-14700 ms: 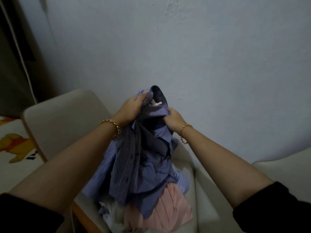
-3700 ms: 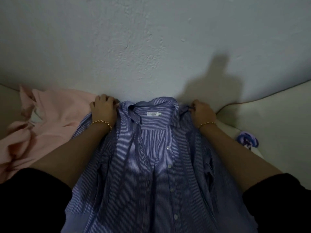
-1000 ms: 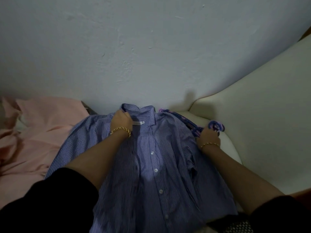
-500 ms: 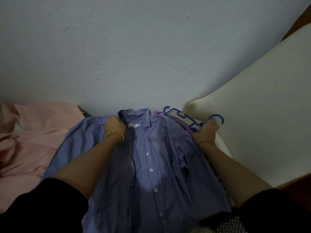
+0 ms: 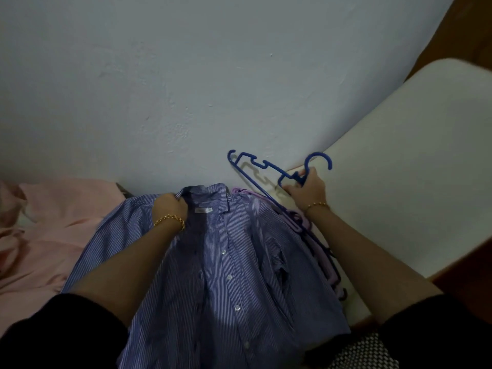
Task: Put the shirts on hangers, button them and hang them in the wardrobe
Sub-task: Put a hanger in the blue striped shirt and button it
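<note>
I see the blue-and-white striped cotton shirt [image 5: 239, 262] lying front side up on the seat. Its collar is toward the grey wall [image 5: 186, 75] and its front is open, with the white buttons in one row down the middle. The left hand [image 5: 170, 206] grips the cloth at the left side of the collar, fingers curled into it. The right hand [image 5: 306, 187] holds the dark blue plastic hanger [image 5: 274, 166] at its neck, just under the hook. One arm of the hanger is in the air in front of the wall, and the other arm goes down toward the heap of lilac plastic hangers [image 5: 306, 222] beside the shirt. I cannot tell if it touches them.

In my judgement the shirt is light and very soft, so it will fold and slide if it is taken by one point only. The collar and the shoulder seams are the firm places to hold. The hanger looks stiff, light and smooth, and its notched ends may catch in the other hangers or in the sleeve. I would hold it by the neck and put one arm into a shoulder first.

A pale pink garment [image 5: 58, 222] lies to the left, and a cream cushion [image 5: 399, 169] stands to the right.
</note>
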